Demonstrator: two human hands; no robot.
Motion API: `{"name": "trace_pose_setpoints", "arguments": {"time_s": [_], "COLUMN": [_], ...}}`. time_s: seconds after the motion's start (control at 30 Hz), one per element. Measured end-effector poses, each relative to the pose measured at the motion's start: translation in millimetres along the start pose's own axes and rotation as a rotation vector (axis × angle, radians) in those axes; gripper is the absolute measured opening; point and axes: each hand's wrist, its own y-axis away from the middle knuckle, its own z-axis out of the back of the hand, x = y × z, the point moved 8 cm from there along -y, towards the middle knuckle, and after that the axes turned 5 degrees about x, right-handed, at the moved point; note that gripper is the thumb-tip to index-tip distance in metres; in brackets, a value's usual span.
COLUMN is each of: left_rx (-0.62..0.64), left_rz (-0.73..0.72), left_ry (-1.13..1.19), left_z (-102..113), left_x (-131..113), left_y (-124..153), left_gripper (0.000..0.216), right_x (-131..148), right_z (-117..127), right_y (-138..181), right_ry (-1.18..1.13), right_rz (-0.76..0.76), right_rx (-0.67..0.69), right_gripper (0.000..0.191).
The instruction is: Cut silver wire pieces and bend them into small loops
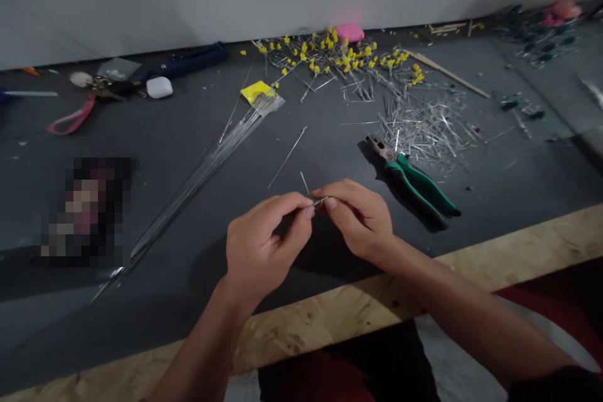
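Observation:
Thumb and forefinger of my left hand point(264, 239) are pinched on a short, thin metal wire point(321, 201). My right hand point(360, 213) pinches the same wire close beside them, so little of it shows between the fingertips. A thin pale strip point(304, 182) sticks up just beyond the fingers; whether it joins the wire I cannot tell. Farther out lies a single wire with a twisted end point(287, 157). Pliers with green and black handles point(414, 185) rest to the right of my right hand, beside a heap of short cut wires point(424, 125).
A bundle of long wires point(188, 188), wrapped near its top with yellow tape point(257, 93), lies left. Behind are wire pieces with yellow tips point(348, 59), a pink lump point(349, 32) and a wooden stick point(450, 74). A white case point(159, 87) sits back left. Bare wood edges the table point(301, 339).

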Motion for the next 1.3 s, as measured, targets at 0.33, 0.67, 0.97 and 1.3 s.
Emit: {"name": "trace_pose_setpoints", "arguments": {"time_s": [0.33,0.67,0.97,1.3], "left_rx": [0.027,-0.133,-0.078,-0.129], "left_rz": [-0.064,-0.11,-0.121,-0.106], "left_ry": [-0.029,0.047,-0.083,-0.1], "left_z": [-0.2,5.7,3.7,5.5], "left_x": [-3.6,-1.9,-6.9,-3.7], "left_y": [-0.5,5.5,0.1,3.0], "left_gripper": [0.01,0.014,0.008,0.009], "right_x": [2.9,3.7,3.8,0.9], "right_z": [3.3,4.5,2.7,-1.3], "right_y": [0.9,-0.5,-0.4,-0.9], "right_ry": [0.002,-0.008,-0.016,0.003], "right_rz": [-0.009,0.013,0.009,0.0], "right_rx": [-0.032,-0.033,-0.03,-0.01], "right_gripper": [0.019,0.018,0.017,0.016]}}
